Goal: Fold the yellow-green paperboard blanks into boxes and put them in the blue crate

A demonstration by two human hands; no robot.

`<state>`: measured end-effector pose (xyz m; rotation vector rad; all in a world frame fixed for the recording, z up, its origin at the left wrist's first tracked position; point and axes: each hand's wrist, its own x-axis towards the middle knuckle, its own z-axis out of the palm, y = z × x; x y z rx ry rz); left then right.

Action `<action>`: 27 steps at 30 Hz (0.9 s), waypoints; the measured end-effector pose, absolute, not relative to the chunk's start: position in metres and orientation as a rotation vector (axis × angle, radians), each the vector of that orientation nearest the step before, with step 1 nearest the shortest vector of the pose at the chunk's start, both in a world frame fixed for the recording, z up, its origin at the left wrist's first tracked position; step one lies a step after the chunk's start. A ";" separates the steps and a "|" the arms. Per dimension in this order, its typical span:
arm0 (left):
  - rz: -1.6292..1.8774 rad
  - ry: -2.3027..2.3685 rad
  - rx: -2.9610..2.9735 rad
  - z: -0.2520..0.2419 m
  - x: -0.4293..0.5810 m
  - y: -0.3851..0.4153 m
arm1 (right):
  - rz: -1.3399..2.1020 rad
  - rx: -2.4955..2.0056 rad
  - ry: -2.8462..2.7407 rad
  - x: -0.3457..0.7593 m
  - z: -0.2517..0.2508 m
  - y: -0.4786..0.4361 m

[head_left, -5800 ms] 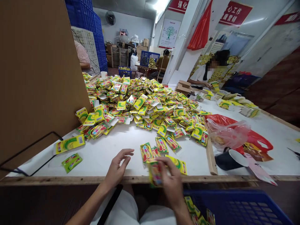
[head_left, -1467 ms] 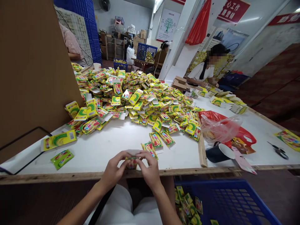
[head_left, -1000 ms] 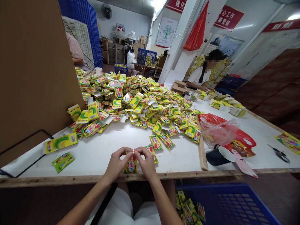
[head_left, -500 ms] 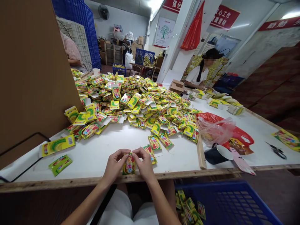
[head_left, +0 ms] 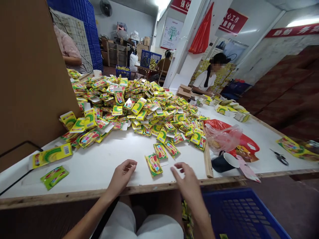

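My left hand [head_left: 124, 175] hovers over the table's front part with nothing in it, its fingers curved and the thumb apart. Farther right, my right hand [head_left: 185, 177] is open too, fingers parted and empty. Between them lies a small yellow-green printed carton [head_left: 154, 165], flat on the white tabletop and touched by neither hand. Just behind it rest two similar cartons, one [head_left: 160, 151] on the left and another [head_left: 172, 149] on the right. A large heap of such cartons [head_left: 139, 109], several with white flaps raised, covers the back of the table.
A blue basket [head_left: 245, 212] with cartons stands below the table edge at right. A wooden strip [head_left: 207, 161], dark mug [head_left: 224, 162], red plastic bag [head_left: 246, 142] and scissors [head_left: 280, 157] lie rightward. Brown cardboard [head_left: 30, 73] rises at left. A co-worker [head_left: 205, 79] sits at the far right.
The small carton pinched between both hands is gone from them. My right hand has moved right and opened; my left has let go and stayed near its place. The view has shifted slightly.
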<state>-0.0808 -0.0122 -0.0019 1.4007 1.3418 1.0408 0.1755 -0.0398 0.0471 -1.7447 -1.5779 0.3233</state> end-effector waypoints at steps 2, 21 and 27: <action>1.001 1.363 1.457 -0.004 -0.075 -0.012 | 0.369 -1.734 -1.548 0.149 0.022 -0.029; 1.084 1.211 1.257 -0.018 -0.074 -0.004 | 1.148 -1.297 -1.238 0.077 -0.020 -0.009; 1.159 1.004 1.223 0.002 -0.076 -0.020 | 1.124 -1.179 -1.352 0.079 -0.006 -0.025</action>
